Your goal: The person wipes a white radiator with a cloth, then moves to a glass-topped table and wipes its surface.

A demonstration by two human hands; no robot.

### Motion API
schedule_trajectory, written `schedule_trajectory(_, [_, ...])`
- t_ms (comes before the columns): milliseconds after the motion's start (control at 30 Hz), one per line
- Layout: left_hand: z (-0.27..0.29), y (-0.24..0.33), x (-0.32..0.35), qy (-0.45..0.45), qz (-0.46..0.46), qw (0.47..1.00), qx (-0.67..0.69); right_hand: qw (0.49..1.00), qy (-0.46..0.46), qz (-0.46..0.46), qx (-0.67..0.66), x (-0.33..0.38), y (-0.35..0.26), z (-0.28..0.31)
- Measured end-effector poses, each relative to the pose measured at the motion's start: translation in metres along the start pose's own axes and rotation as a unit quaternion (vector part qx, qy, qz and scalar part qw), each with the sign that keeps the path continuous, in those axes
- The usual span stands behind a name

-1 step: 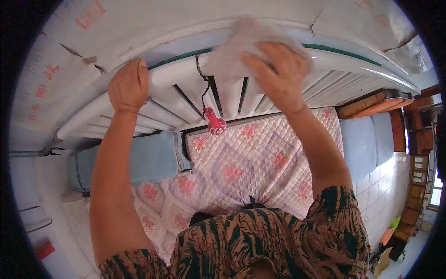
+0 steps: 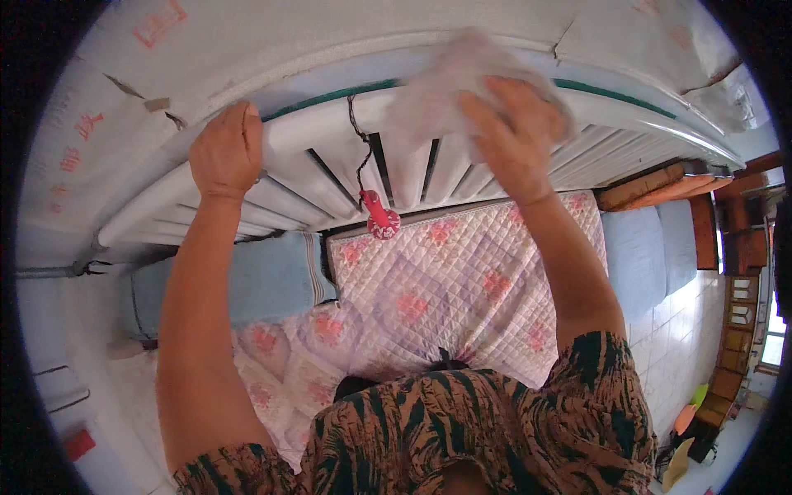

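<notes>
My left hand is closed round the white top rail of a slatted headboard, left of centre. On the same rail, right of centre, my right hand presses a pale pinkish-white cloth. Hand and cloth are both smeared by motion, and the cloth spreads over the rail and beyond it. Between my hands a red and white pendant hangs from the rail on a dark braided cord. The rail beneath the cloth is hidden.
Behind the headboard stands a wall covered with pale, torn sheeting. Below lies a bed with a pink floral quilted cover. A blue-grey pillow is at left, blue-grey bedding at right. Wooden furniture stands farther right.
My right hand and the cloth have slid a little to the right along the rail. My left hand keeps its grip in nearly the same place.
</notes>
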State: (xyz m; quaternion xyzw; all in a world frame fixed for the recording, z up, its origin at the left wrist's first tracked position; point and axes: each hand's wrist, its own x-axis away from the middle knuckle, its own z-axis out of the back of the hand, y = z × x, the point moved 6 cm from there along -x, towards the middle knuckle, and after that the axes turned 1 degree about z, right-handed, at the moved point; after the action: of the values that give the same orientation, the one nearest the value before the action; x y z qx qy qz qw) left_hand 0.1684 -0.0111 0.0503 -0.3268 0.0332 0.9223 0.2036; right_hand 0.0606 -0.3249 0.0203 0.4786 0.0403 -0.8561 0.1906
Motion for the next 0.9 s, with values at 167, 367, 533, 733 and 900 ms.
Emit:
schedule_trajectory(167, [0.001,0.003,-0.002,0.057,-0.020,0.998,0.025,0.935,0.113,-0.306,0.137,0.120,0.106,0.028])
schedule_trajectory(367, [-0.001,0.000,-0.004,0.033,-0.013,0.999,0.009,0.562,0.173,-0.765,-0.263,0.286,0.103,-0.064])
schedule_trajectory(533, [0.003,0.005,-0.004,0.026,-0.005,1.000,0.010,0.460,0.124,-0.818,-0.322,0.293,0.036,-0.158])
schedule_trajectory(733, [0.014,-0.007,0.008,0.012,-0.013,0.999,0.029,0.365,0.040,-0.844,-0.390,0.298,-0.027,-0.193])
schedule_trajectory(900, [0.013,0.008,-0.002,0.072,-0.068,0.994,0.054,0.309,-0.004,-0.845,-0.437,0.353,-0.030,-0.231])
